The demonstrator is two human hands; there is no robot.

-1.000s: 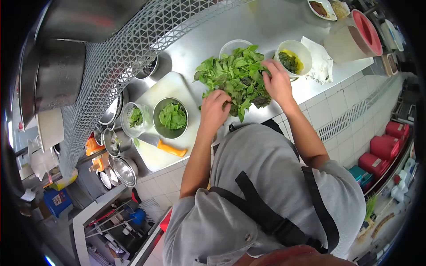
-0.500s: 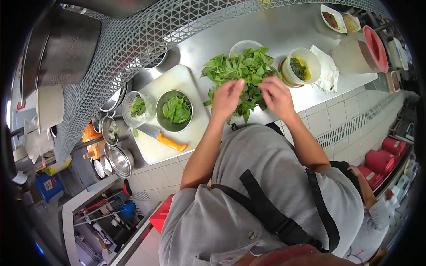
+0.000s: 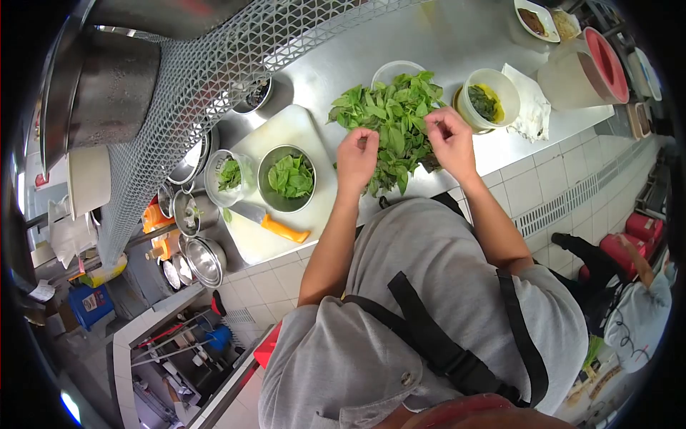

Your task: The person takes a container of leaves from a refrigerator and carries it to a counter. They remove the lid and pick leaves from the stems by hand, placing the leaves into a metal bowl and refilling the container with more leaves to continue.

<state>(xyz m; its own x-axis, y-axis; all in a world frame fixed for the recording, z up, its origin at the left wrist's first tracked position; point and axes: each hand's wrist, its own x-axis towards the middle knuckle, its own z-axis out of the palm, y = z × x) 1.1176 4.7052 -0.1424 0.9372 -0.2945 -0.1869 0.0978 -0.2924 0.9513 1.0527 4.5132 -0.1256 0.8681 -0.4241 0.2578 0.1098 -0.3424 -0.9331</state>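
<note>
A pile of green leafy herbs lies on the steel counter. My left hand is closed at the pile's left side, thumb and fingers pressed together; what it pinches, if anything, is too small to see. At the right side my right hand is curled, its thumb and fingertips meeting beside the leaves. Left of the pile, a white cutting board bears a metal bowl of leaves, a clear container with leaves and a knife with an orange handle.
A tub with leaves in yellow liquid stands right of the pile, beside a white cloth. A red-lidded container is farther right. Wire mesh overhangs the counter's left. Another person is at the lower right.
My left hand has shifted slightly left and turned more upright. My right hand has moved a little up beside the leaves. The other person has come more into view, an arm reaching toward red containers.
</note>
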